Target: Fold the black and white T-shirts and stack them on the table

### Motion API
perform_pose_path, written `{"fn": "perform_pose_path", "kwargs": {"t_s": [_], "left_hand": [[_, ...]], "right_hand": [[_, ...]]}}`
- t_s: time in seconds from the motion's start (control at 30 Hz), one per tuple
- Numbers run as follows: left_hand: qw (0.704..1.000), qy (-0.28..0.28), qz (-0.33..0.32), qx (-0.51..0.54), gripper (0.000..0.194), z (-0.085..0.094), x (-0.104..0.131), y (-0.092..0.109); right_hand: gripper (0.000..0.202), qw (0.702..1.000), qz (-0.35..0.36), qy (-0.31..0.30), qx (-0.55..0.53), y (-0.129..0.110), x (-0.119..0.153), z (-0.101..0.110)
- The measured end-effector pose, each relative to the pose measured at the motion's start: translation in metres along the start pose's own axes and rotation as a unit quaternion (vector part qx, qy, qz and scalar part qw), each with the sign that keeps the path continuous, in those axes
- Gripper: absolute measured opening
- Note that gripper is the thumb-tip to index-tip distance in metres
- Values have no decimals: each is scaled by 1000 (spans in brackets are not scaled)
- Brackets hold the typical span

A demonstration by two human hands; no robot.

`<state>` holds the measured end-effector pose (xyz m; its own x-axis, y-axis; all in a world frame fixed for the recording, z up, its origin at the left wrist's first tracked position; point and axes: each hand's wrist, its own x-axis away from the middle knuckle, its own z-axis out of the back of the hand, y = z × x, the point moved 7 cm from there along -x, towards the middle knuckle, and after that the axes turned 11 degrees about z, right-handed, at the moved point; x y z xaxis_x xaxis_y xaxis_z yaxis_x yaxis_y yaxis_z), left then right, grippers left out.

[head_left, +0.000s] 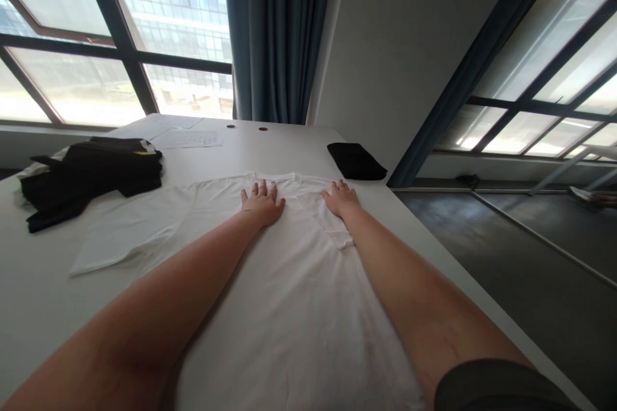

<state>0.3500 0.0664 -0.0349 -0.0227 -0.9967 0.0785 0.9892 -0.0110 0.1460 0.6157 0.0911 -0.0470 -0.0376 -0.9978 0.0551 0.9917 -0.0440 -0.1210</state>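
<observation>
A white T-shirt (289, 308) lies spread on the white table, its collar toward the far side. One sleeve stretches out flat to the left, while the right side is folded inward with its sleeve on top of the body. Just below the collar, my left hand (263, 203) rests flat on the fabric, fingers apart. Near the folded right shoulder, my right hand (340, 198) also lies flat with spread fingers. Neither hand grips anything.
A heap of dark clothes (103, 170) sits at the left of the table (289, 148). Beyond the shirt's right shoulder lies a folded black garment (357, 161). Paper sheets (186, 138) are near the window. A blue curtain (277, 38) hangs behind; the table's right edge borders the floor.
</observation>
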Motion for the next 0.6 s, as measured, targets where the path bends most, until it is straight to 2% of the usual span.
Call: {"fn": "perform_pose_path", "kwargs": {"t_s": [0.13, 0.23, 0.3, 0.4, 0.53, 0.6], "left_hand": [[1000, 10, -4, -11, 79, 4, 10, -25], [999, 9, 6, -32, 76, 8, 30, -66], [998, 8, 51, -47, 74, 12, 47, -108], [988, 13, 144, -55, 73, 16, 77, -185], [980, 49, 186, -56, 68, 19, 106, -273], [978, 57, 189, -59, 66, 21, 113, -304]], "right_hand": [[82, 1000, 10, 14, 2, 1, 0, 0], [81, 1000, 14, 22, 1, 3, -3, -3], [80, 999, 17, 29, 1, 5, -6, -5], [80, 999, 26, 37, 0, 8, -11, -7], [81, 999, 32, 35, 1, 10, -15, -9], [81, 999, 35, 38, 3, 12, -17, -9]]}}
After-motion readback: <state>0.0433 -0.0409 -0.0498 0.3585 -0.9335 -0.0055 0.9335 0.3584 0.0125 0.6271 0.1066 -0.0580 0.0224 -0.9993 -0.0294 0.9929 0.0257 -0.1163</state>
